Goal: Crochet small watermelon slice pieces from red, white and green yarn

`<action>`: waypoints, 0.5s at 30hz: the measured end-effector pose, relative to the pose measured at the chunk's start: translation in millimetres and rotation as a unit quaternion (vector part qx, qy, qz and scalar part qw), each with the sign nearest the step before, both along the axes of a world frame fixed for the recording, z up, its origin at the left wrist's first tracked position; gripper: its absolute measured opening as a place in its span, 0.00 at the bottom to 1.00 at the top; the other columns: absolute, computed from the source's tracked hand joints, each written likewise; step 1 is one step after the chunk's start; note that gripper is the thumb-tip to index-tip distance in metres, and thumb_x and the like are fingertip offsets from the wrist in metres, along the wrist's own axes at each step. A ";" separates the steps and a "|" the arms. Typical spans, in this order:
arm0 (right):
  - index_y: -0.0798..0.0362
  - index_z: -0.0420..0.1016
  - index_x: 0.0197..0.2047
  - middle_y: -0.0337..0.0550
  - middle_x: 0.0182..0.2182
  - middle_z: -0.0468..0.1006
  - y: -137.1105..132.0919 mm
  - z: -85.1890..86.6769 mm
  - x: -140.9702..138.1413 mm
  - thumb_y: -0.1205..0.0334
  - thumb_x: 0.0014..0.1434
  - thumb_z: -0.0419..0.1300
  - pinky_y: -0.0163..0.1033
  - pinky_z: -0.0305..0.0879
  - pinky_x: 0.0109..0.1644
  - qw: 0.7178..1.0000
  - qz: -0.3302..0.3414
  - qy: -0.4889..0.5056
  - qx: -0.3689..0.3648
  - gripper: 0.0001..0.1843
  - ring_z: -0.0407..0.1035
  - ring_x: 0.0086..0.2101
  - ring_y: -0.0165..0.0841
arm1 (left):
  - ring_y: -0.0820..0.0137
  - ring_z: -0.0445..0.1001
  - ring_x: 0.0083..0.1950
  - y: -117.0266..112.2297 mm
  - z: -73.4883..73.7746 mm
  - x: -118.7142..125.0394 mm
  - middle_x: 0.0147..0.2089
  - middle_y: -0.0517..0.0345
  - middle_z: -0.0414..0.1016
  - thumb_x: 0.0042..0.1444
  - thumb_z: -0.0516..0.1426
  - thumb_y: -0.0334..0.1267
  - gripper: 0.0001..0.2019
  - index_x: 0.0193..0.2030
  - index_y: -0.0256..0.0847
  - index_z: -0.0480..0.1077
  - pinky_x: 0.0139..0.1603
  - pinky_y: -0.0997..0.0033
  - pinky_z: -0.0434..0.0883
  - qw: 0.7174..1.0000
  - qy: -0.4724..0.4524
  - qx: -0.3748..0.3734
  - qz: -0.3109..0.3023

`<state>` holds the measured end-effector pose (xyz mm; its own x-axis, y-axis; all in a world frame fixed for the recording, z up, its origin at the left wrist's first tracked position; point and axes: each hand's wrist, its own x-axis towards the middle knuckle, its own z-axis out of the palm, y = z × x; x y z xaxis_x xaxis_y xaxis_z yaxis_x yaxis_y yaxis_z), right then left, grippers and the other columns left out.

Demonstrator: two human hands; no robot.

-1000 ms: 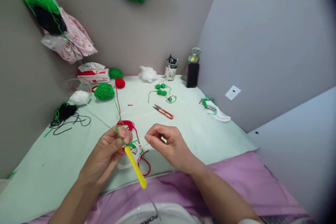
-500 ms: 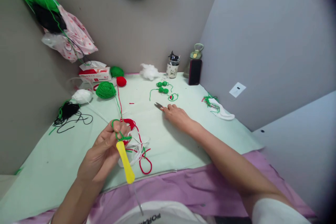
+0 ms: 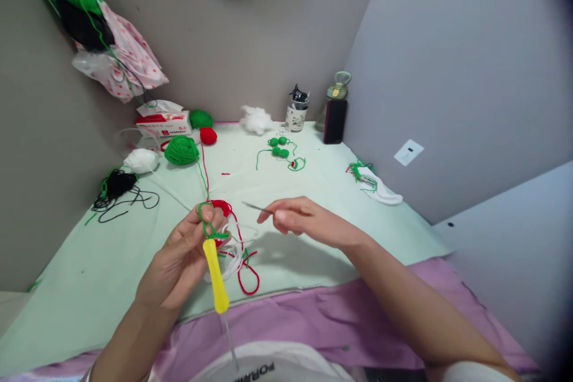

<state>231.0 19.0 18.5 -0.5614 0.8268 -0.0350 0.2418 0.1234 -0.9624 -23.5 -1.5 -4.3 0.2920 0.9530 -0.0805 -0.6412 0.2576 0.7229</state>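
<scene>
The left hand (image 3: 181, 259) is closed, thumb and fingers pinching the top of a yellow-handled crochet hook (image 3: 215, 277) together with a small loop of green yarn (image 3: 208, 224). The plastic handle slants down towards the person's body, with the thin metal shaft showing below it. A green strand runs from the loop away to a round green yarn ball (image 3: 181, 150) well beyond the left hand.

The right hand (image 3: 299, 221) is curled shut around thread snips (image 3: 254, 208). Only the slim metal blades show, pointing towards the left hand; the handle is hidden in the palm. This hand is raised above the bench (image 3: 313, 179), near the left hand but apart from it.

Between and below the hands lies a loose tangle of red yarn (image 3: 221, 208) and white yarn (image 3: 228, 262) on the pale green surface. Beyond the left hand sit a red yarn ball (image 3: 208, 135), a white yarn ball (image 3: 142, 160) and a scatter of black yarn (image 3: 117, 185). Beyond the right hand lie small green crocheted balls (image 3: 278, 148), a fluffy white tuft of stuffing (image 3: 256, 119) and a patterned cup (image 3: 296, 116). A purple cloth (image 3: 313, 322) covers the near edge.
</scene>
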 end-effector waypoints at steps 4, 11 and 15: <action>0.57 0.83 0.45 0.32 0.25 0.61 -9.2 1.0 -9.9 0.43 0.68 0.59 0.35 0.51 0.32 0.996 0.060 0.037 -0.061 0.24 0.53 0.28 0.26 | 0.72 0.64 0.37 1.3 -5.5 -2.9 0.33 0.60 0.63 0.56 0.69 0.33 0.07 0.36 0.40 0.75 0.38 0.79 0.74 1.000 -0.002 0.008 -0.016; 0.59 0.83 0.49 0.31 0.24 0.57 -7.0 -6.8 -14.2 0.38 0.68 0.58 0.37 0.45 0.31 0.992 0.072 0.035 -0.097 0.30 0.49 0.27 0.25 | 0.73 0.66 0.37 3.1 -7.1 -2.8 0.33 0.60 0.65 0.57 0.69 0.35 0.06 0.36 0.40 0.76 0.42 0.79 0.74 0.999 0.007 0.035 -0.028; 0.57 0.84 0.49 0.30 0.23 0.55 -7.2 -7.6 -15.4 0.37 0.71 0.52 0.37 0.42 0.31 0.993 0.078 0.028 -0.089 0.32 0.46 0.25 0.25 | 0.73 0.68 0.38 2.4 -4.8 -1.1 0.33 0.60 0.67 0.56 0.69 0.35 0.06 0.35 0.39 0.77 0.42 0.80 0.76 0.999 0.009 0.033 -0.030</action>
